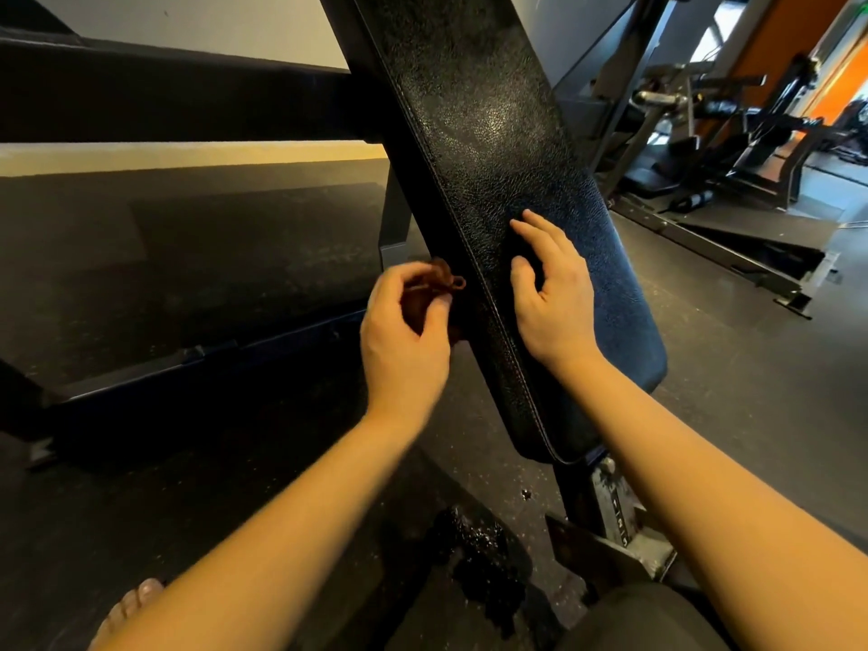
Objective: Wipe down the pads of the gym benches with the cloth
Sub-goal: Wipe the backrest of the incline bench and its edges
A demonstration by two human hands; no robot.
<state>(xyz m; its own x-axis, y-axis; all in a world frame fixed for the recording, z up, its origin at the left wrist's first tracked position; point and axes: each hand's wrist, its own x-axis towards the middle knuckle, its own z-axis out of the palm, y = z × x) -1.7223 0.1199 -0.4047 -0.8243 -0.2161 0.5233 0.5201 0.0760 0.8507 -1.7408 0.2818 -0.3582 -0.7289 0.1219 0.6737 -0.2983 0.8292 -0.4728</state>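
Observation:
A long black leather bench pad (479, 133) slopes from the top centre down to its lower end near the middle of the view. My left hand (404, 340) grips a bunched brown cloth (434, 286) against the pad's left side edge. On the pad's top face lies my right hand (554, 298), fingers relaxed and spread, holding nothing. Most of the cloth is hidden inside my left fist.
The bench's steel post and numbered adjuster (610, 505) stand below the pad. A dark wet patch (479, 542) marks the rubber floor. Another black bench frame (188, 101) crosses at left. Weight machines (732, 133) fill the right background. My bare foot (131, 608) shows at bottom left.

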